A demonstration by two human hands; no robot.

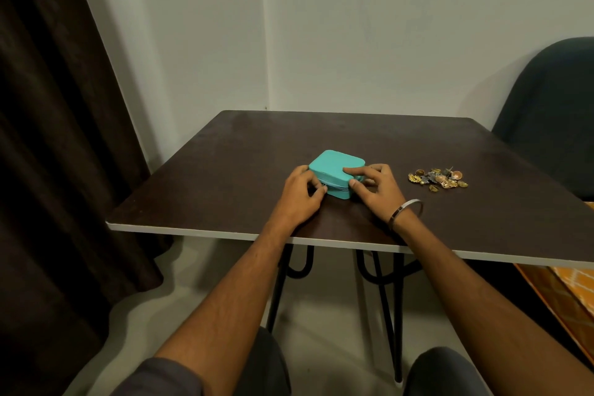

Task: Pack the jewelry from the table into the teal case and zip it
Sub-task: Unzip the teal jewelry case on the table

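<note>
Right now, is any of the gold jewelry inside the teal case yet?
No: the small teal zip case sits closed between both hands, and the gold jewelry pile lies on the dark wooden table to its right.

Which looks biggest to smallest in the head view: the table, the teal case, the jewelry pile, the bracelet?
1. table
2. teal case and jewelry pile: they look alike in spread, so I won't rank them
3. bracelet, though it sits nearer the camera
</note>
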